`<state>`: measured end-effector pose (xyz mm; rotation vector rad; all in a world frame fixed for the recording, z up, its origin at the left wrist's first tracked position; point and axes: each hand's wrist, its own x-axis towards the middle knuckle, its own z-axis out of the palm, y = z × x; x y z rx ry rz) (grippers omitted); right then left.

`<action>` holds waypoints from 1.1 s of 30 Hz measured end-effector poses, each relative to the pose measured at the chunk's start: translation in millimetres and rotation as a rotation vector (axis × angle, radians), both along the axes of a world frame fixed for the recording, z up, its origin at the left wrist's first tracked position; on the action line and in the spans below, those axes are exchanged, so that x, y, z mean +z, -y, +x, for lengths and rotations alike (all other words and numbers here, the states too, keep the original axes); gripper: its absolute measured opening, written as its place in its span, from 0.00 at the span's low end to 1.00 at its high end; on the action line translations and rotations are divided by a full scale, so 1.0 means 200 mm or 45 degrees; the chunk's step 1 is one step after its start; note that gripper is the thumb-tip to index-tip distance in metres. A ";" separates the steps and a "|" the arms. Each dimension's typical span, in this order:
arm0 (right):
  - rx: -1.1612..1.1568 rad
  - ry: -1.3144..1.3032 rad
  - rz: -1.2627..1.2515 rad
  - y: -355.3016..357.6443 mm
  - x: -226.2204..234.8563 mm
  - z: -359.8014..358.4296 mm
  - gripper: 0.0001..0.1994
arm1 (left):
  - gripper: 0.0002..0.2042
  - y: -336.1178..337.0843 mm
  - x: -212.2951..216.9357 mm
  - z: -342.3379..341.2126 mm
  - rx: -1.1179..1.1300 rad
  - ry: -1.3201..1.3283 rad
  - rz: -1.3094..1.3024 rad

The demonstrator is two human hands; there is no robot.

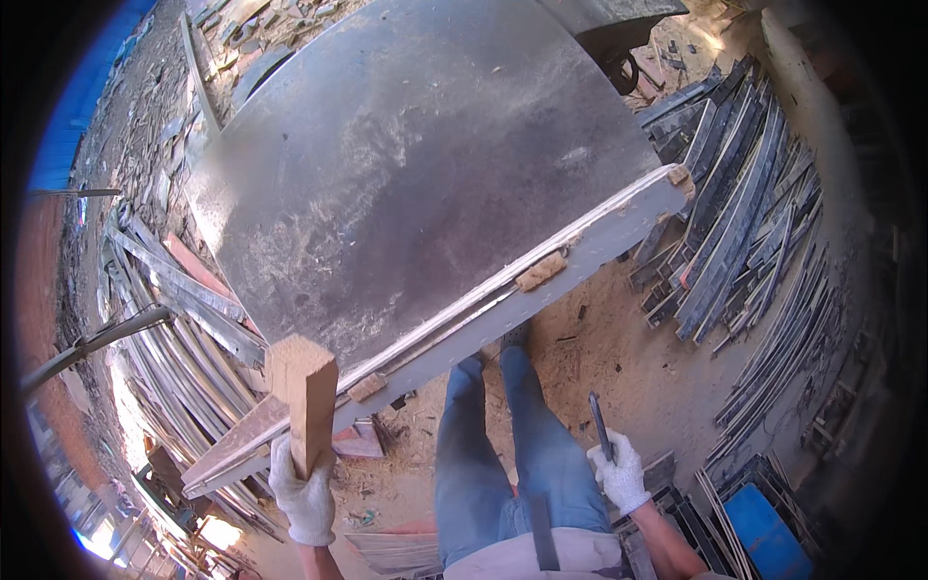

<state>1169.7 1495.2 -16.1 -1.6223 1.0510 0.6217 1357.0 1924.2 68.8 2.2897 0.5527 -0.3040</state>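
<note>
My left hand (302,498), in a white knitted glove, is closed around the lower end of a squared wooden block (307,401) held upright. The block stands in front of the left end of a long grey board (464,333) with small wood pieces stuck along its side. That board runs along the near edge of a large dark sheet-topped table (416,155). My right hand (620,474), also gloved, grips a slim dark bar-shaped tool (600,425) beside my right thigh, apart from the table. What kind of tool it is, I cannot make out.
Stacks of long dark wooden strips (735,203) lie to the right. More long boards (174,338) are piled on the left. A blue flat object (766,530) stands at the lower right. Dusty ground (580,338) with scraps surrounds my legs.
</note>
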 end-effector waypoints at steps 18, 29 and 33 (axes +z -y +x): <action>0.819 1.027 -0.714 -0.23 -0.05 1.62 0.24 | 0.19 0.38 -0.48 0.51 -0.905 0.261 0.296; 1.132 0.719 -0.975 -0.32 -0.08 1.69 0.26 | 0.19 0.42 -0.51 0.42 -0.732 0.371 0.284; 1.147 0.702 -1.000 -0.32 -0.07 1.70 0.27 | 0.18 0.46 -0.56 0.41 -0.689 0.509 0.323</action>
